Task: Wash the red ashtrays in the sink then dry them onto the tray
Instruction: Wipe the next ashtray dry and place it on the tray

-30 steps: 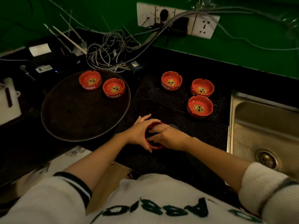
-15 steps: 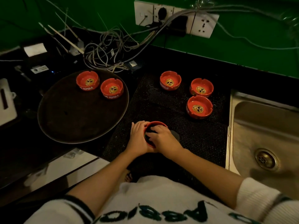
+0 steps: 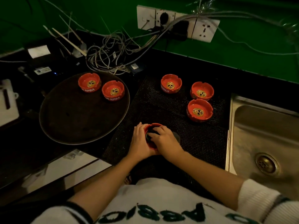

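My left hand point(image 3: 140, 139) cups the left side of a red ashtray point(image 3: 153, 125) on the black dotted mat point(image 3: 202, 139). My right hand point(image 3: 166, 139) presses a dark cloth point(image 3: 149, 135) into its bowl, hiding most of it. Two red ashtrays point(image 3: 89, 82) point(image 3: 113, 91) stand at the far edge of the round dark tray point(image 3: 72, 123) to the left. Three more ashtrays point(image 3: 171, 83) point(image 3: 202, 91) point(image 3: 199, 110) sit on the mat's far right, near the steel sink point(image 3: 265, 126).
A tangle of cables point(image 3: 110, 52) lies behind the tray, running up to wall sockets point(image 3: 176, 23) on the green wall. A white object point(image 3: 8, 102) sits at the left edge. The sink drain point(image 3: 267, 164) is at the right. The counter edge runs under my arms.
My hands and the ashtray they hold stay in the same spot on the mat; the right hand's fingers have shifted a little inside the bowl. The view has shifted a little.
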The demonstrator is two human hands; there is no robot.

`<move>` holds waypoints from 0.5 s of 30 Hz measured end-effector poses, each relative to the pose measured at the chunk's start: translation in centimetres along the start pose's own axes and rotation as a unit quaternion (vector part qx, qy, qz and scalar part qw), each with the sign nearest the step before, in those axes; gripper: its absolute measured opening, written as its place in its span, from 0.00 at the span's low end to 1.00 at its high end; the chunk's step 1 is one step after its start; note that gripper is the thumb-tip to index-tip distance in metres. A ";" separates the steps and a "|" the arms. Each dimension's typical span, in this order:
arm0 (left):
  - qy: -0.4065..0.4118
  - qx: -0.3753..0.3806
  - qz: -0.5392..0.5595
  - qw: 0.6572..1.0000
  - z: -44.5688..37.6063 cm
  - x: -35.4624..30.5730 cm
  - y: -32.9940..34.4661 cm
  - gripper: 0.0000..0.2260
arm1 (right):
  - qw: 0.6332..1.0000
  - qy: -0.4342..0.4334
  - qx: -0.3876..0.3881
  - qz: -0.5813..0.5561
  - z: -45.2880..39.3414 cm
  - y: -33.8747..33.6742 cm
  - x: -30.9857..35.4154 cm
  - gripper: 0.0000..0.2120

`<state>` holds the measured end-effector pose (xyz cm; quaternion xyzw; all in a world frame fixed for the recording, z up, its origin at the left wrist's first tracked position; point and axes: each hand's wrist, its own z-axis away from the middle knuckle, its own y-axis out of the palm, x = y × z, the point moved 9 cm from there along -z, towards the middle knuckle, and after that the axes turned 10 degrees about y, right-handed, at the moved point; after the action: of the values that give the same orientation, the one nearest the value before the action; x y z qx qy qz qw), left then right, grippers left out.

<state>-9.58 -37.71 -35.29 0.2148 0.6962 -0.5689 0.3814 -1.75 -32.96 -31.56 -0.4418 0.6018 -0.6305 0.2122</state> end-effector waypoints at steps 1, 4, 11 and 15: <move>-0.002 -0.023 0.006 1.000 0.1 0.0 0.1 0.53 | 1.000 0.023 -0.011 -0.005 -0.1 -0.1 0.0 0.13; 0.025 -0.015 0.001 1.000 -0.7 0.1 -0.2 0.50 | 0.999 0.005 -0.038 -0.022 -0.5 -0.8 0.7 0.11; 0.139 0.237 -0.049 0.960 -3.0 -0.9 -0.5 0.57 | 0.966 -0.214 0.121 -0.077 -0.1 -1.6 2.4 0.17; 0.135 0.221 -0.061 0.964 -2.6 -1.2 -0.6 0.60 | 0.965 -0.223 0.132 -0.030 0.6 -1.4 1.2 0.13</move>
<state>-10.07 -35.23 -33.84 0.3258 0.6102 -0.6964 0.1912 -1.50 -34.04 -29.97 -0.5574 0.4368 -0.5961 0.3784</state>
